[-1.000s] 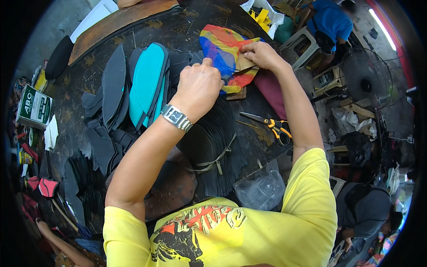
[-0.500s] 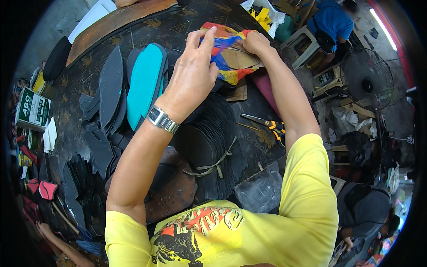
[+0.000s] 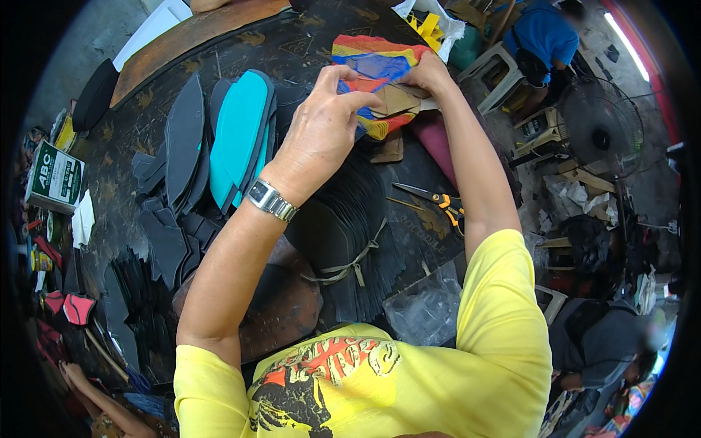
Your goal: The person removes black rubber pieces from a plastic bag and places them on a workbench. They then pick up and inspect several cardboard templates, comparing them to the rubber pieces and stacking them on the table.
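A red, yellow and blue mesh bag [image 3: 376,66] lies at the far middle of the table, with brown cardboard pieces [image 3: 398,101] showing in its opening. My right hand [image 3: 429,73] grips the bag's far right edge; its fingertips are partly hidden. My left hand [image 3: 321,131] is at the bag's left side, thumb and forefinger apart, the thumb by the cardboard. Between my arms stands a thick bundle of dark sheet pieces [image 3: 343,241] tied with a pale strip. Orange-handled scissors [image 3: 447,206] lie right of the bundle.
Teal cut pieces [image 3: 237,142] and dark grey pieces [image 3: 184,139] are stacked to the left. A clear plastic bag [image 3: 423,306] lies near my body. A green and white can [image 3: 55,177] stands far left. Beyond the table's right are a fan [image 3: 601,139] and other people.
My left hand has lowered slightly, its forefinger and thumb shifting toward the cardboard. More of the mesh is spread out at the top, while my right hand keeps its hold.
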`<act>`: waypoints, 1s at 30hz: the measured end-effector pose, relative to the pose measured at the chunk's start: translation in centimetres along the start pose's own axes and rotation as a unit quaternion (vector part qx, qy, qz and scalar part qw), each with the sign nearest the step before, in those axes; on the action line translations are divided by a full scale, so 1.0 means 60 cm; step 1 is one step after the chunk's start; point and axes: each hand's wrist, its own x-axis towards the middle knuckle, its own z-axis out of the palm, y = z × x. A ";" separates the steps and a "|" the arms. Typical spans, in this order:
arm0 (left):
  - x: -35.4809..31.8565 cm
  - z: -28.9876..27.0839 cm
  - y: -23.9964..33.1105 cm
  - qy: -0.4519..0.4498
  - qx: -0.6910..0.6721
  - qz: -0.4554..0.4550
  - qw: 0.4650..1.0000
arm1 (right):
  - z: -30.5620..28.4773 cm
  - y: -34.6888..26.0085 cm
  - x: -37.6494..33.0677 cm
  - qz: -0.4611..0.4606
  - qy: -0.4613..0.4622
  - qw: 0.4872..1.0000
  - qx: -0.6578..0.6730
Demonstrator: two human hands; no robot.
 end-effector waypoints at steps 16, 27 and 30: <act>-0.050 -0.031 0.024 -0.015 -0.014 -0.064 0.998 | -0.125 0.015 -0.376 -0.028 0.106 0.826 0.553; -0.188 -0.113 0.103 -0.038 -0.191 -0.116 0.974 | -0.156 -0.075 -0.541 -0.061 0.013 0.769 0.636; -0.240 -0.139 0.106 -0.044 -0.305 -0.171 0.936 | -0.140 -0.115 -0.573 -0.078 -0.034 0.761 0.644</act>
